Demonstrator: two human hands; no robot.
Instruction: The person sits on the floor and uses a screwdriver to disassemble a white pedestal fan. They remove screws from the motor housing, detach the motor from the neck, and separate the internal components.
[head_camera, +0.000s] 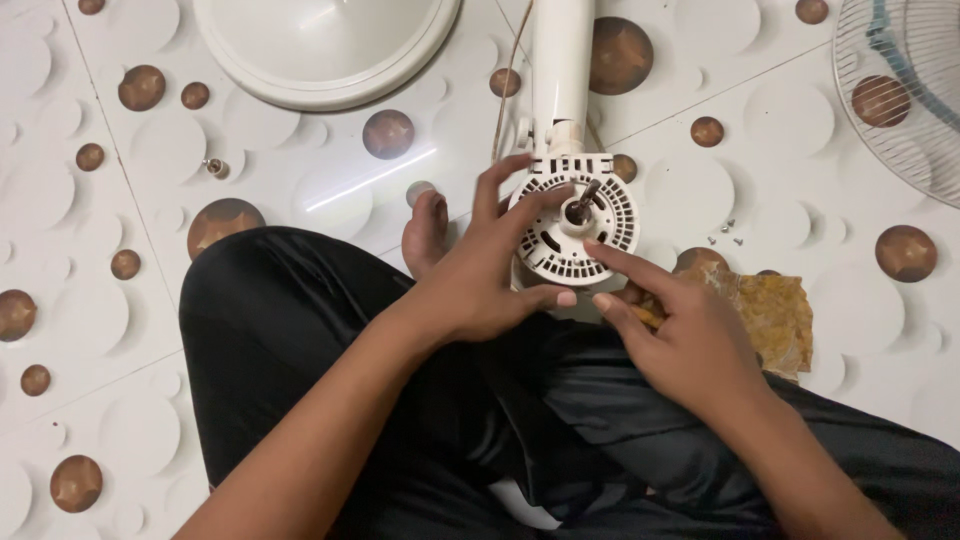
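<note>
While the white fan motor housing (573, 228) lies at centre frame with its metal shaft (582, 203) pointing up, the left hand (480, 275) grasps its rim from nine o'clock, fingers curled over the vented face. At five o'clock the right hand (680, 335) is unclenched, forefinger touching the housing. Small screws (727, 234) lie at three o'clock; a yellow-brown cloth (775, 310) at four; the round fan base (325, 45) at eleven.
</note>
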